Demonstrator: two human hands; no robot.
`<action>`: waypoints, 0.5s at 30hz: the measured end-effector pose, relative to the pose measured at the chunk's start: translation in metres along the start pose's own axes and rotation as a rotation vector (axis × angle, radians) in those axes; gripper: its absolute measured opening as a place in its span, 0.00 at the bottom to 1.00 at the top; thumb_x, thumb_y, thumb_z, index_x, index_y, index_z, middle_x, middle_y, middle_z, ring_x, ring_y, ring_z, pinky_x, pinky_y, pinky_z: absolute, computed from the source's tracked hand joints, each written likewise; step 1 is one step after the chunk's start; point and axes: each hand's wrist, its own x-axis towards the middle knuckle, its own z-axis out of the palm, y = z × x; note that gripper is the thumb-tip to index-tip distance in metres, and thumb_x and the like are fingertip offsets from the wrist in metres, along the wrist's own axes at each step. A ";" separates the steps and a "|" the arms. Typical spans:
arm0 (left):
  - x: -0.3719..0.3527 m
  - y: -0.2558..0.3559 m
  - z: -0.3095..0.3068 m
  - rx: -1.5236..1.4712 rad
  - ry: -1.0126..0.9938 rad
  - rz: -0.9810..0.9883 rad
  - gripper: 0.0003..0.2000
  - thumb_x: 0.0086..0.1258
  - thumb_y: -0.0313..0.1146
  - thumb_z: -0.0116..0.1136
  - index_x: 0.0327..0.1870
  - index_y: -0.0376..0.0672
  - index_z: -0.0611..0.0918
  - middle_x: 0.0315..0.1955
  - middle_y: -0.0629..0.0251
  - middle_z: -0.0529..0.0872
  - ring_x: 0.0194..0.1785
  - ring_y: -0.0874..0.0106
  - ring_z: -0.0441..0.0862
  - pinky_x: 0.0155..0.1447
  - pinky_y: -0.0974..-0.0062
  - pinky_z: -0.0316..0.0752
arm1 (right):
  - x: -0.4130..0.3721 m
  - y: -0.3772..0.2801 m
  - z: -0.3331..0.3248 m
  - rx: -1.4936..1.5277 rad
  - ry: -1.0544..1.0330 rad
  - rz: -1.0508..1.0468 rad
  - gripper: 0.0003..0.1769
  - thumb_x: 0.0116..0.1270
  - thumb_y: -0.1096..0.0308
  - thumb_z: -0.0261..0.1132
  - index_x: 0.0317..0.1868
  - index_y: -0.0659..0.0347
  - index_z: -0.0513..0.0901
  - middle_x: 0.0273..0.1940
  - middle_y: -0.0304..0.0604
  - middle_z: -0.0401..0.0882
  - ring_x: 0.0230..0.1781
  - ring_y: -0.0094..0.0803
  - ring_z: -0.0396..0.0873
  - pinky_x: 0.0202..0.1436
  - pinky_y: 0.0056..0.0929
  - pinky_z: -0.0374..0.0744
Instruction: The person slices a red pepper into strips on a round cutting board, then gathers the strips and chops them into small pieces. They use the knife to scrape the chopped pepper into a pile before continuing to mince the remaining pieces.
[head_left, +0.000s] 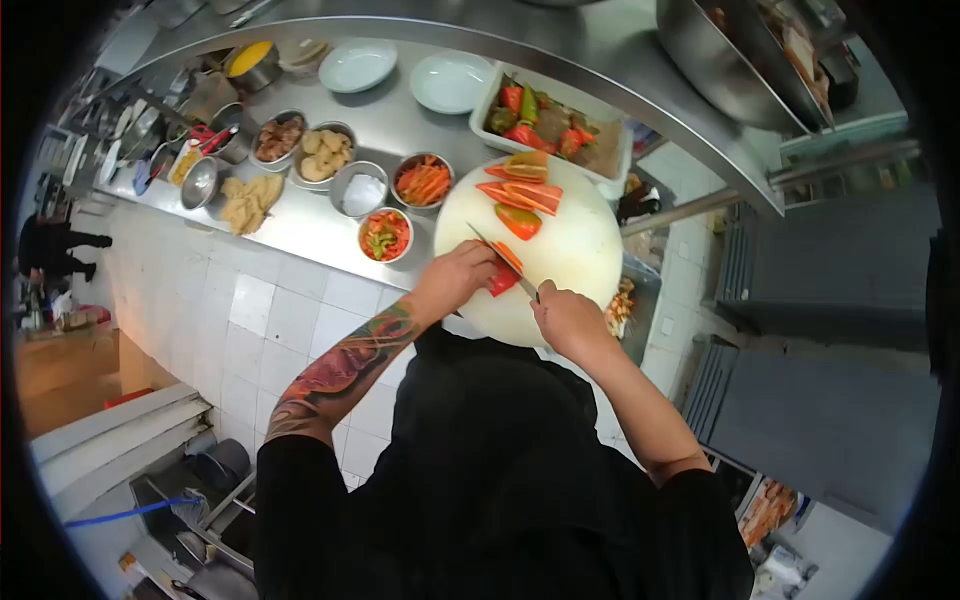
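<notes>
My right hand [562, 315] is closed round the handle of a kitchen knife [522, 284]. Its blade slants up and left across a red bell pepper piece [502, 280] near the front of the round white cutting board [590, 240]. With bent fingers, my left hand [465, 270] presses that piece against the board, close to the blade. Farther back on the board lie an orange-green pepper piece [518, 222], long red pepper strips [530, 196] and another orange pepper piece [527, 167].
Behind the board is a white tray [478, 122] of peppers. Left of it stand bowls of cut peppers [386, 235], carrot strips [422, 182] and white powder [362, 192]. A metal shelf edge [400, 22] runs overhead. A bin of scraps [622, 305] sits at right; a person [58, 245] is far left.
</notes>
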 end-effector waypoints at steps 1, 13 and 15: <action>-0.006 -0.001 0.005 0.003 0.013 0.006 0.13 0.60 0.29 0.72 0.48 0.46 0.91 0.56 0.67 0.89 0.65 0.61 0.85 0.63 0.66 0.85 | 0.006 0.008 0.017 -0.015 -0.003 0.030 0.19 0.82 0.57 0.63 0.54 0.68 0.81 0.41 0.63 0.91 0.46 0.64 0.91 0.53 0.61 0.85; 0.000 -0.007 0.010 -0.023 0.075 0.021 0.09 0.64 0.35 0.74 0.41 0.44 0.89 0.53 0.68 0.85 0.64 0.64 0.82 0.62 0.66 0.84 | 0.004 -0.007 -0.016 -0.161 0.019 0.003 0.17 0.82 0.58 0.65 0.49 0.67 0.81 0.38 0.65 0.90 0.43 0.65 0.90 0.52 0.61 0.85; 0.000 -0.006 0.012 -0.039 0.104 0.025 0.09 0.63 0.35 0.74 0.42 0.44 0.89 0.53 0.68 0.85 0.64 0.64 0.82 0.63 0.66 0.84 | 0.019 -0.004 0.000 -0.106 0.072 -0.021 0.18 0.82 0.57 0.65 0.50 0.68 0.81 0.38 0.65 0.90 0.43 0.64 0.90 0.51 0.61 0.86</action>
